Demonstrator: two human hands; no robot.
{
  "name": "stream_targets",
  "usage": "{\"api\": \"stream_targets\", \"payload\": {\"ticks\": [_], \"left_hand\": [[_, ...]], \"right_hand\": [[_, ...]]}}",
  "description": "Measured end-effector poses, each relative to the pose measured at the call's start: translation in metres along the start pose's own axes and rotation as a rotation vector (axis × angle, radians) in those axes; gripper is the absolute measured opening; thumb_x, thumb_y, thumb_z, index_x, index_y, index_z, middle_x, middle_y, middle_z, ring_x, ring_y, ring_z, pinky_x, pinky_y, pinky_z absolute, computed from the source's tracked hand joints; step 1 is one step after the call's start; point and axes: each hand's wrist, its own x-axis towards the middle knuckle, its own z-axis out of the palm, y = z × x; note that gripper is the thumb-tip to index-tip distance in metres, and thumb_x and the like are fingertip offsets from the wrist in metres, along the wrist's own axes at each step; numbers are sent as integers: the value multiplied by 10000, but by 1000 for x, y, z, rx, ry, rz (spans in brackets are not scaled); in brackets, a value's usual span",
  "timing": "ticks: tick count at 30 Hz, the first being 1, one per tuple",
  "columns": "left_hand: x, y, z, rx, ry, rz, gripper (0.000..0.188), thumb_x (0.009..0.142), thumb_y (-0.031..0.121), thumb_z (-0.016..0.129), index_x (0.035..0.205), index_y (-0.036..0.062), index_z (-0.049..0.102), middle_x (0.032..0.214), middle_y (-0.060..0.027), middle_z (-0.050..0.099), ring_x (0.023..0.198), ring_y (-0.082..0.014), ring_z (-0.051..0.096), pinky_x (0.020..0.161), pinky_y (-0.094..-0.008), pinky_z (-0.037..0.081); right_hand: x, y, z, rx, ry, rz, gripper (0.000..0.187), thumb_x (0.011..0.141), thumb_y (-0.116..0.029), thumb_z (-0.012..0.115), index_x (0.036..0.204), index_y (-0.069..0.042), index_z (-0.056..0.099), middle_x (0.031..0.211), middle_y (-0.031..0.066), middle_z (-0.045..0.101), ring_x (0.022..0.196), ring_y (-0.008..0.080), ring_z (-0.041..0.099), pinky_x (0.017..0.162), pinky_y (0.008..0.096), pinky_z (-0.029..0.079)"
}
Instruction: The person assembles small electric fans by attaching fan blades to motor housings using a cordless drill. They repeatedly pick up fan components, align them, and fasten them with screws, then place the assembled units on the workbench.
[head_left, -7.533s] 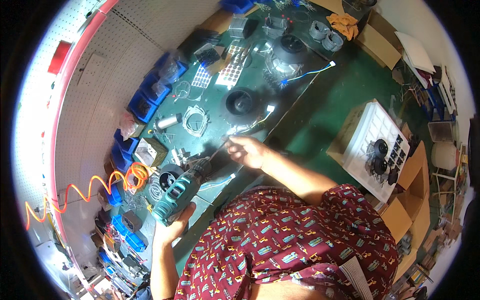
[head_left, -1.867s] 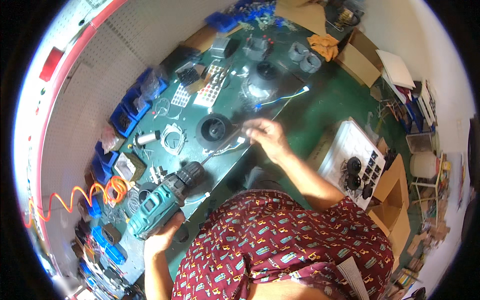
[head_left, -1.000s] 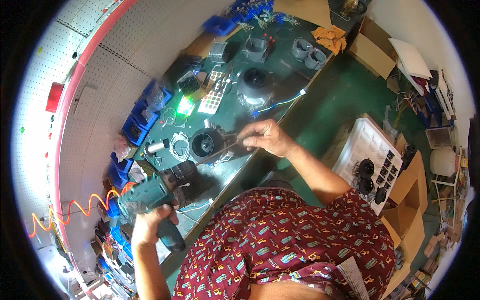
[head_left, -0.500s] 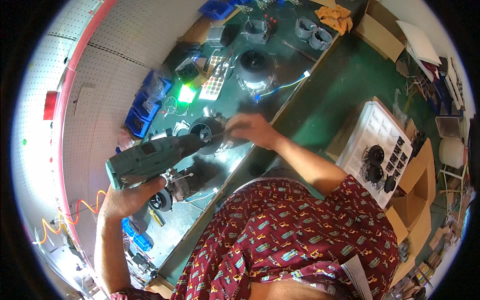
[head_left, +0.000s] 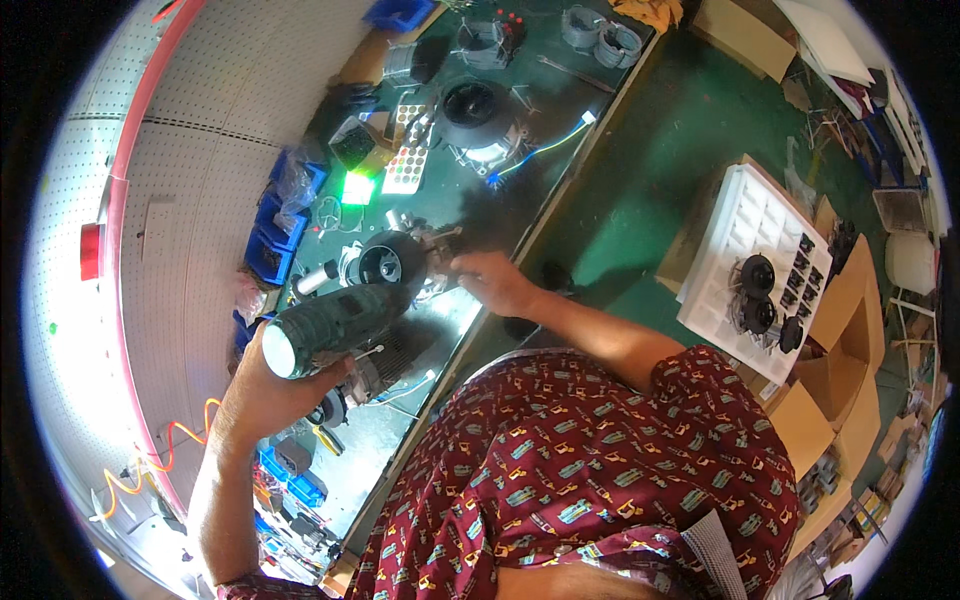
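My left hand point(head_left: 278, 392) is wrapped round the grip of a dark green power drill point(head_left: 345, 322). The drill slants so that its front end reaches the near rim of a black round fan assembly point(head_left: 385, 255) on the bench; its tip is hidden. On the right side of that assembly, the fingers of my right hand point(head_left: 495, 283) are bent against its silvery metal bracket point(head_left: 437, 255). Just below the drill lies a second motor assembly point(head_left: 368, 375), partly covered by my left hand and the drill.
Farther along the green bench point(head_left: 480, 215) stand another fan motor point(head_left: 475, 115), a sticker sheet point(head_left: 408, 150) and cable coils point(head_left: 485, 45). Blue bins point(head_left: 272, 240) line the pegboard wall. To the right are a white tray of black parts point(head_left: 735, 265) and cardboard boxes point(head_left: 835, 340).
The drill has tipped, its rear end now facing up and its front lower by the fan. My right hand has come down against the metal bracket. The whole view has shifted slightly.
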Motion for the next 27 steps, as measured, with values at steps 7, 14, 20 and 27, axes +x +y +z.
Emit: {"api": "stream_targets", "payload": {"ticks": [7, 14, 20, 27], "left_hand": [[-1, 0, 1, 10, 11, -8, 377, 776, 110, 799, 1126, 38, 680, 974, -93, 724, 890, -174, 680, 810, -318, 538], [3, -7, 2, 22, 25, 32, 383, 753, 132, 821, 1095, 29, 683, 964, -100, 717, 875, -195, 685, 786, -326, 536], [1, -20, 3, 93, 54, 42, 391, 749, 135, 825, 1095, 25, 682, 986, -130, 709, 892, -225, 690, 800, -348, 538], [10, -5, -1, 137, -30, 14, 434, 762, 147, 831, 1138, 28, 651, 1025, -119, 691, 923, -228, 682, 805, -344, 539]], "right_hand": [[0, 7, 5, -93, 4, -29, 298, 873, -64, 613, 1160, 16, 629, 1071, 244, 664, 1009, 409, 634, 889, 459, 499], [2, 8, 3, -51, -20, 5, 275, 886, -48, 595, 1150, 20, 632, 1076, 244, 671, 985, 418, 647, 875, 465, 507], [6, 3, 5, 152, 46, 231, 369, 863, -120, 663, 1197, 27, 608, 1128, 252, 653, 1051, 376, 643, 935, 446, 498], [52, 31, 16, -76, 34, 225, 1022, 664, -469, 849, 1420, 46, 393, 1428, 267, 444, 1265, 383, 503, 1064, 454, 407]]}}
